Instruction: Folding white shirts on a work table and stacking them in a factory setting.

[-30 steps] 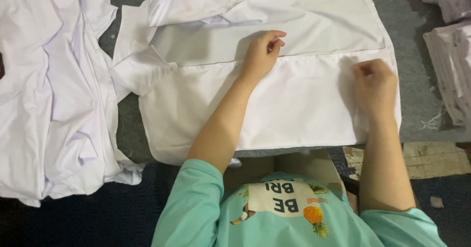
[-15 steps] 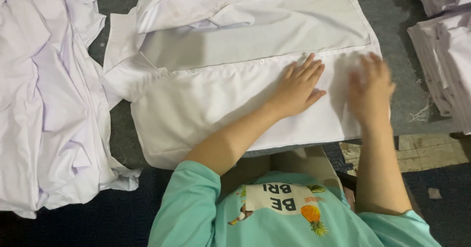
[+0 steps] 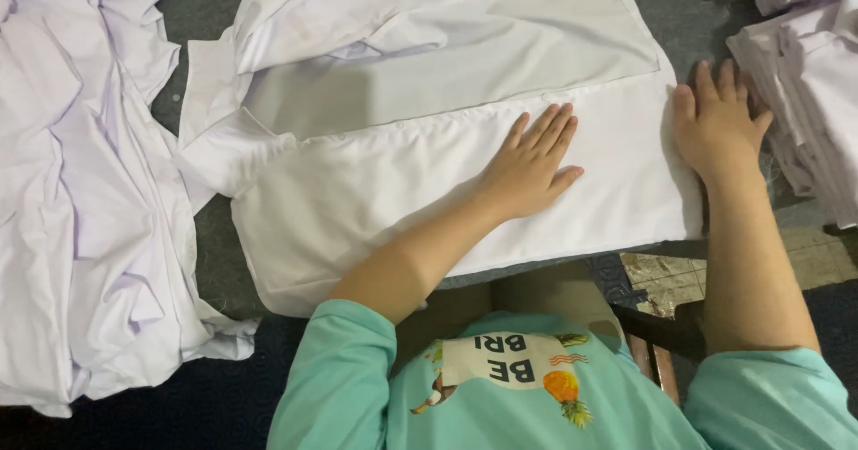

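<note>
A white button-up shirt (image 3: 402,119) lies spread flat on the dark grey surface in front of me, its collar end at the left and its hem at the right. My left hand (image 3: 532,162) rests palm down on the shirt's front panel just below the button line, fingers spread. At the shirt's right hem edge, my right hand (image 3: 718,121) lies flat with fingers together, partly on the cloth and partly on the grey surface. Neither hand holds anything.
A rumpled heap of white garments (image 3: 85,191) fills the left side. A stack of folded white clothes (image 3: 809,75) sits at the right edge, close to my right hand. The grey table surface (image 3: 702,12) shows at the upper right. My teal shirt fills the bottom.
My left hand slid right along the button line and went from pinching to flat. My right hand moved right to the hem edge. The shirt front now lies smoother.
</note>
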